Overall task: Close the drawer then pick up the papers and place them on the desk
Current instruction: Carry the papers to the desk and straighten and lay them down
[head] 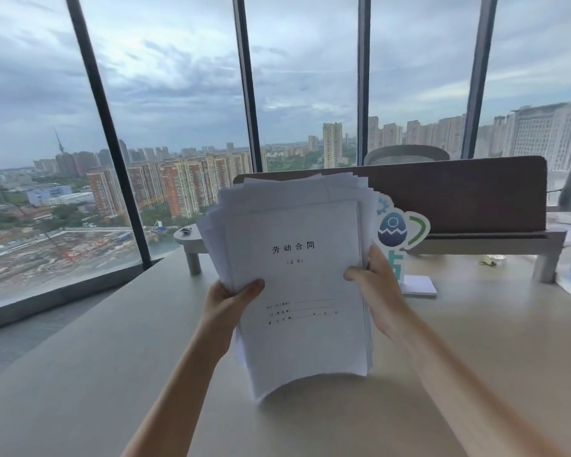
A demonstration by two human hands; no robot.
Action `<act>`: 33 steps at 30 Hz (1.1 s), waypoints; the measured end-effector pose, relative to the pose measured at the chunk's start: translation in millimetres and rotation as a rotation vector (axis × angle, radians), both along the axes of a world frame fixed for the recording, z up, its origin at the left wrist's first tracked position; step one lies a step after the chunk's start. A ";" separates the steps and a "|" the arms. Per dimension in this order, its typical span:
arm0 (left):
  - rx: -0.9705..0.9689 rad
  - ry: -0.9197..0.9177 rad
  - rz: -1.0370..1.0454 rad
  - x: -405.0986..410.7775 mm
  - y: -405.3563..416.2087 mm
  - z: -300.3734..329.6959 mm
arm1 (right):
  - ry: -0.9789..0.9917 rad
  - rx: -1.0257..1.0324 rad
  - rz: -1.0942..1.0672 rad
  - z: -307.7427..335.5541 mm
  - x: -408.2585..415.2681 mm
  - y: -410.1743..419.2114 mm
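Note:
A thick stack of white papers (297, 268) stands nearly upright over the light desk (112, 357), its top sheet printed with a short title and form lines. My left hand (231, 298) grips the stack's left edge, thumb on the front. My right hand (374, 282) grips the right edge the same way. The stack's lower edge bows just above or on the desk top; I cannot tell if it touches. The sheets fan unevenly at the top. No drawer is in view.
A brown divider panel (459, 192) on a grey shelf (475, 240) crosses the back of the desk. A cut-out egg sign (399, 225) and a white notepad (419, 285) sit right of the papers. Floor-to-ceiling windows are behind and to the left.

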State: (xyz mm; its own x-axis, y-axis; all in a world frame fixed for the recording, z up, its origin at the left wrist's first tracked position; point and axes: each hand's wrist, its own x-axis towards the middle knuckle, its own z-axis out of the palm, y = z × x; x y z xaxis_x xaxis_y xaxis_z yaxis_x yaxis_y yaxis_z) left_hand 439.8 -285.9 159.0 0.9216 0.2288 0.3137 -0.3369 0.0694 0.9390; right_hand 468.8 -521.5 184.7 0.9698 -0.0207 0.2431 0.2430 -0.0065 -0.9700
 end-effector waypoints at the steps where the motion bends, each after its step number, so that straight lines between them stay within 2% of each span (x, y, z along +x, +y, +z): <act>1: 0.001 -0.016 -0.007 -3.4 -2.0 3.2 | -0.021 0.003 0.009 1.6 -6.0 -0.5; 16: -0.010 -0.070 -0.081 -25.8 -28.5 -3.6 | -0.112 -0.006 0.061 0.0 -32.5 -20.4; 26: 0.004 0.064 -0.144 -15.4 -24.2 -42.9 | -0.061 0.005 0.057 -39.4 -24.3 -16.4; 33: 0.020 -0.006 0.002 -1.8 -29.3 -42.8 | -0.119 -0.050 -0.007 -49.6 -13.3 -9.1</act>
